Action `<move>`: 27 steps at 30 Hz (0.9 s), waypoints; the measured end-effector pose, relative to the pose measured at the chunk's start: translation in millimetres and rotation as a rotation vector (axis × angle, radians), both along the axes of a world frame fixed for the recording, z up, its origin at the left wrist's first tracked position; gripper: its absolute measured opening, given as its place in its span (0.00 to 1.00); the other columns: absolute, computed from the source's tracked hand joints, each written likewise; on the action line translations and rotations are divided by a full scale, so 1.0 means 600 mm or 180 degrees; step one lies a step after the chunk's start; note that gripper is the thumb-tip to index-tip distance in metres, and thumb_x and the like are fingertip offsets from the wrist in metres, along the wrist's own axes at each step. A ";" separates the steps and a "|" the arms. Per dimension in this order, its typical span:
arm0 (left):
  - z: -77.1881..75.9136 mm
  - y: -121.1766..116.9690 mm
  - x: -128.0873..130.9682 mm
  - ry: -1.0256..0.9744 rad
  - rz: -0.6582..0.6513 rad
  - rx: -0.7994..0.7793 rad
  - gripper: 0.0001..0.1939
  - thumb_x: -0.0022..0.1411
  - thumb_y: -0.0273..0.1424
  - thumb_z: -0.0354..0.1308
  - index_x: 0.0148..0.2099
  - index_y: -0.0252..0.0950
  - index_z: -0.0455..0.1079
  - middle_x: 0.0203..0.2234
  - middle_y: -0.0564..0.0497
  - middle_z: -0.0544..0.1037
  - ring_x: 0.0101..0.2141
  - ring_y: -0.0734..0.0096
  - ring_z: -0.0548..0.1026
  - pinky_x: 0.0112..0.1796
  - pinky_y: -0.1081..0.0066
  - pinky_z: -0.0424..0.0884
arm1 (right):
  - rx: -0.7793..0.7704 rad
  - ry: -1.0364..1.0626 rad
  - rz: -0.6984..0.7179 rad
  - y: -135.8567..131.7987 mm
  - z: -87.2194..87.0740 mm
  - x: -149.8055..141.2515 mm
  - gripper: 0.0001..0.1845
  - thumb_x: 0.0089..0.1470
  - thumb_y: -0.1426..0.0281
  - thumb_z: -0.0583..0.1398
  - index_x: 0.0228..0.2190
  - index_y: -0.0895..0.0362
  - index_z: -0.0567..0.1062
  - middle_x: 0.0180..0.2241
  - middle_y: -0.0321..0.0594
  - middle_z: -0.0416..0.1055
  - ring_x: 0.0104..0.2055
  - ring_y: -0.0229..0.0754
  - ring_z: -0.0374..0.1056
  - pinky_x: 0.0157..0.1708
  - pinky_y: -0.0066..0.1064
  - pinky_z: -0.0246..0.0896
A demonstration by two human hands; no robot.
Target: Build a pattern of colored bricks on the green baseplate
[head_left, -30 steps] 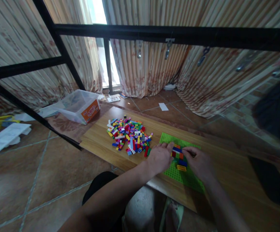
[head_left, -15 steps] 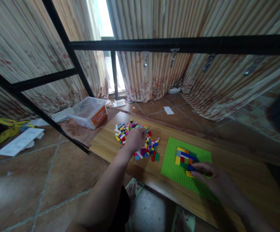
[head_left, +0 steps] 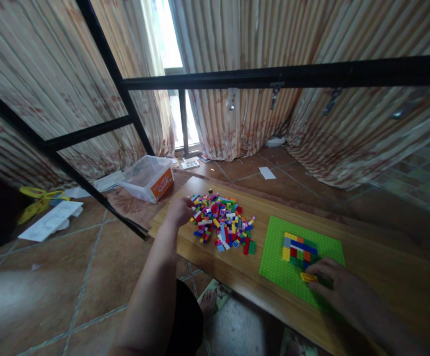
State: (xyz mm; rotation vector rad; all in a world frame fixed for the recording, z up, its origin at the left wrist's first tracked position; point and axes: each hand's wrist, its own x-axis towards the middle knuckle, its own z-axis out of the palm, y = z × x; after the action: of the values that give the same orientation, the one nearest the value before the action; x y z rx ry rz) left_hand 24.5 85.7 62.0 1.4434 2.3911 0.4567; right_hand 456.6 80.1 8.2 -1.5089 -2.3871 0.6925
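Left hand at nine o'clock of the brick pile, right hand by the yellow brick, can't tell either's pinch! Brace the green baseplate, press squarely.

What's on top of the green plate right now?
On the plate: a patch of multicoloured bricks, with a yellow brick near it, by the right hand. That hand covers part of the plate's near right side; anything beneath can't be seen.

We see a bright green baseplate, a multicoloured brick pile, a brown wood-grained surface and striped beige far curtains.
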 end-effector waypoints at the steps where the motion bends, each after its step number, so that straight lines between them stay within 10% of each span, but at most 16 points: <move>1: 0.000 -0.001 -0.002 0.0006 -0.0016 -0.0030 0.18 0.51 0.23 0.56 0.44 0.35 0.78 0.33 0.48 0.81 0.35 0.69 0.76 0.37 0.75 0.68 | -0.0016 -0.0011 0.0040 0.000 -0.001 0.001 0.11 0.49 0.61 0.59 0.33 0.50 0.79 0.39 0.42 0.75 0.38 0.48 0.72 0.41 0.40 0.67; 12: -0.010 0.003 0.004 0.0039 -0.0014 -0.0104 0.20 0.52 0.23 0.56 0.48 0.35 0.76 0.34 0.46 0.81 0.35 0.69 0.76 0.40 0.73 0.69 | -0.0097 0.0258 -0.0427 -0.006 0.012 -0.033 0.14 0.51 0.55 0.57 0.34 0.49 0.75 0.31 0.39 0.77 0.30 0.46 0.73 0.31 0.35 0.67; 27: 0.000 0.011 0.016 0.0197 -0.0111 -0.0127 0.17 0.53 0.27 0.55 0.45 0.37 0.77 0.29 0.50 0.80 0.30 0.69 0.76 0.33 0.75 0.67 | -0.0458 0.1377 -0.0320 -0.022 0.043 -0.086 0.16 0.57 0.62 0.55 0.44 0.53 0.76 0.45 0.42 0.77 0.44 0.46 0.73 0.49 0.42 0.65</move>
State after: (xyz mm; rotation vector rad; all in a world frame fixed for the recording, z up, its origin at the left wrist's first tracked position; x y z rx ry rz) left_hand 34.4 92.1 62.0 1.5002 2.4043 0.3588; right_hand 405.2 67.1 34.2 -1.3511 -1.9623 1.0624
